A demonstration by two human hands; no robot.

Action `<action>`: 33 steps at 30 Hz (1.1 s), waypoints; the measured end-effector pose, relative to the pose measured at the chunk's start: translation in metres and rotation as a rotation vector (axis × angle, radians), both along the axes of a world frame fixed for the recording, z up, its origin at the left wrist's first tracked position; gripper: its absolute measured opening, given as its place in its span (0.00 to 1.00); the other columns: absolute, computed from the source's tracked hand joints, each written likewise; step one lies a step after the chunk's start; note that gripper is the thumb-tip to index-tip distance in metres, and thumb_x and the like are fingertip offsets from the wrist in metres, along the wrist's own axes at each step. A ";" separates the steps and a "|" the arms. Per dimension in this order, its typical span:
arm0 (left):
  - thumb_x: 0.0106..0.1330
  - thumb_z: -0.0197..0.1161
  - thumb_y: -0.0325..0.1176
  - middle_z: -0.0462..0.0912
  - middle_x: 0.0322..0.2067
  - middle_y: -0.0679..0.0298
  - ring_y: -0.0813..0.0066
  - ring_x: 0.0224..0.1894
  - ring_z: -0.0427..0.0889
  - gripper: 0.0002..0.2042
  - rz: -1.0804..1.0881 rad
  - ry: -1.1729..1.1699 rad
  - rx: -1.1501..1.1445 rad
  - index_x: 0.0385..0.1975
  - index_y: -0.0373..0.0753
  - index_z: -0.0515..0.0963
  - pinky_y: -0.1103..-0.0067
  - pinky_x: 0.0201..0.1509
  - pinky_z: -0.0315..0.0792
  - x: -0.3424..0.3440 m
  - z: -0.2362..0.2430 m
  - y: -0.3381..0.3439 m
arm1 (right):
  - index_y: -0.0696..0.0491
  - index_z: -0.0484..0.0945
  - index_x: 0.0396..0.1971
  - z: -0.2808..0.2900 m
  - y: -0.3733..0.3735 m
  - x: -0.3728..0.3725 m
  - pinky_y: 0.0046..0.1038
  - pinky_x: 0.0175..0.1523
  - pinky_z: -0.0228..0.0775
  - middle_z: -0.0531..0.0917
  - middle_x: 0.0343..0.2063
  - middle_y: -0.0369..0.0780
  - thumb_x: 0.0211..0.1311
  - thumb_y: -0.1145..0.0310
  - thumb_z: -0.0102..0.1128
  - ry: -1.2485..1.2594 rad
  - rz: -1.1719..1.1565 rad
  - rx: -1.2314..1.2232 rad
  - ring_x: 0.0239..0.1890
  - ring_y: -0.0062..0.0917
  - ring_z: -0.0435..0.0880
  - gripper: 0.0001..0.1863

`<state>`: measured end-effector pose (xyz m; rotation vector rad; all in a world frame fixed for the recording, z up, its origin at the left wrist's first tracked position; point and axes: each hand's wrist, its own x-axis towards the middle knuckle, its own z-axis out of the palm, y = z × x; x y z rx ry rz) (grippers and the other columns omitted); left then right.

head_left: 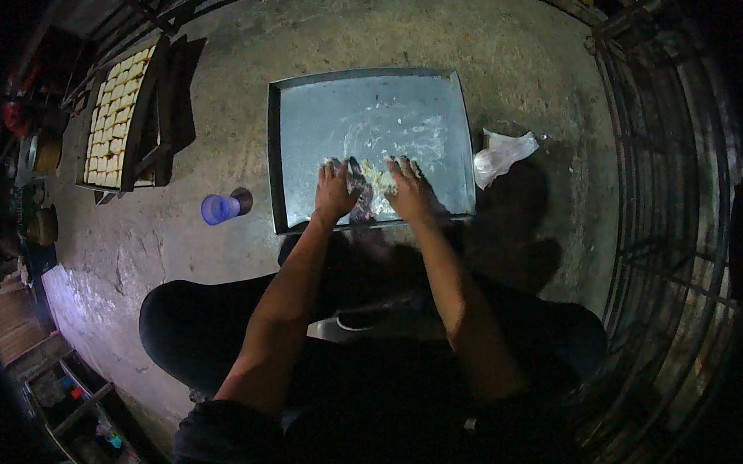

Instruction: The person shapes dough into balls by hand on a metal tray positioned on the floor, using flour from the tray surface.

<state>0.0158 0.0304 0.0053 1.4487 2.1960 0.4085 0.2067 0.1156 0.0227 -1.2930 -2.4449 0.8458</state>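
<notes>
One pale, crumbly, dough-like patch lies in the near part of the shallow metal tray, between your hands, its long axis running roughly toward your body. It sits just inward of your right hand, the nearer one, with your left hand a little farther across a shadowed strip. Both have palms down and fingers extended, slightly spread, gripping nothing visible; you cannot tell what lies beneath them. Powdery white smears streak the tray's smooth grey base, inside straight raised walls. Beyond, a crumpled white bag rests by its right side, a translucent purple cup to its left, on rough, stained concrete.
</notes>
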 end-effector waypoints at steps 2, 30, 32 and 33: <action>0.57 0.67 0.43 0.56 0.66 0.34 0.34 0.70 0.52 0.39 -0.138 -0.003 -0.006 0.68 0.36 0.59 0.57 0.74 0.51 0.009 -0.006 0.003 | 0.45 0.75 0.59 -0.031 0.011 0.011 0.39 0.65 0.65 0.72 0.61 0.50 0.54 0.75 0.60 0.002 0.033 0.124 0.65 0.47 0.67 0.29; 0.52 0.71 0.38 0.52 0.71 0.45 0.42 0.73 0.49 0.47 -0.094 0.035 -0.174 0.71 0.36 0.52 0.63 0.75 0.52 0.000 -0.008 -0.038 | 0.50 0.77 0.54 0.029 0.059 -0.047 0.36 0.62 0.68 0.77 0.57 0.47 0.58 0.57 0.64 0.073 0.384 -0.196 0.58 0.40 0.77 0.25; 0.55 0.68 0.38 0.54 0.70 0.46 0.44 0.73 0.49 0.43 -0.078 0.019 -0.164 0.70 0.35 0.54 0.65 0.74 0.54 0.005 0.002 -0.030 | 0.51 0.76 0.55 0.032 0.057 -0.041 0.35 0.60 0.70 0.81 0.51 0.44 0.60 0.58 0.63 0.184 0.177 -0.133 0.55 0.38 0.79 0.24; 0.55 0.68 0.38 0.56 0.69 0.46 0.44 0.72 0.52 0.42 -0.021 0.024 -0.180 0.69 0.35 0.55 0.65 0.73 0.54 0.003 0.000 -0.033 | 0.51 0.74 0.57 0.028 0.046 -0.046 0.35 0.60 0.70 0.80 0.52 0.45 0.62 0.58 0.61 0.297 0.000 -0.325 0.55 0.38 0.79 0.25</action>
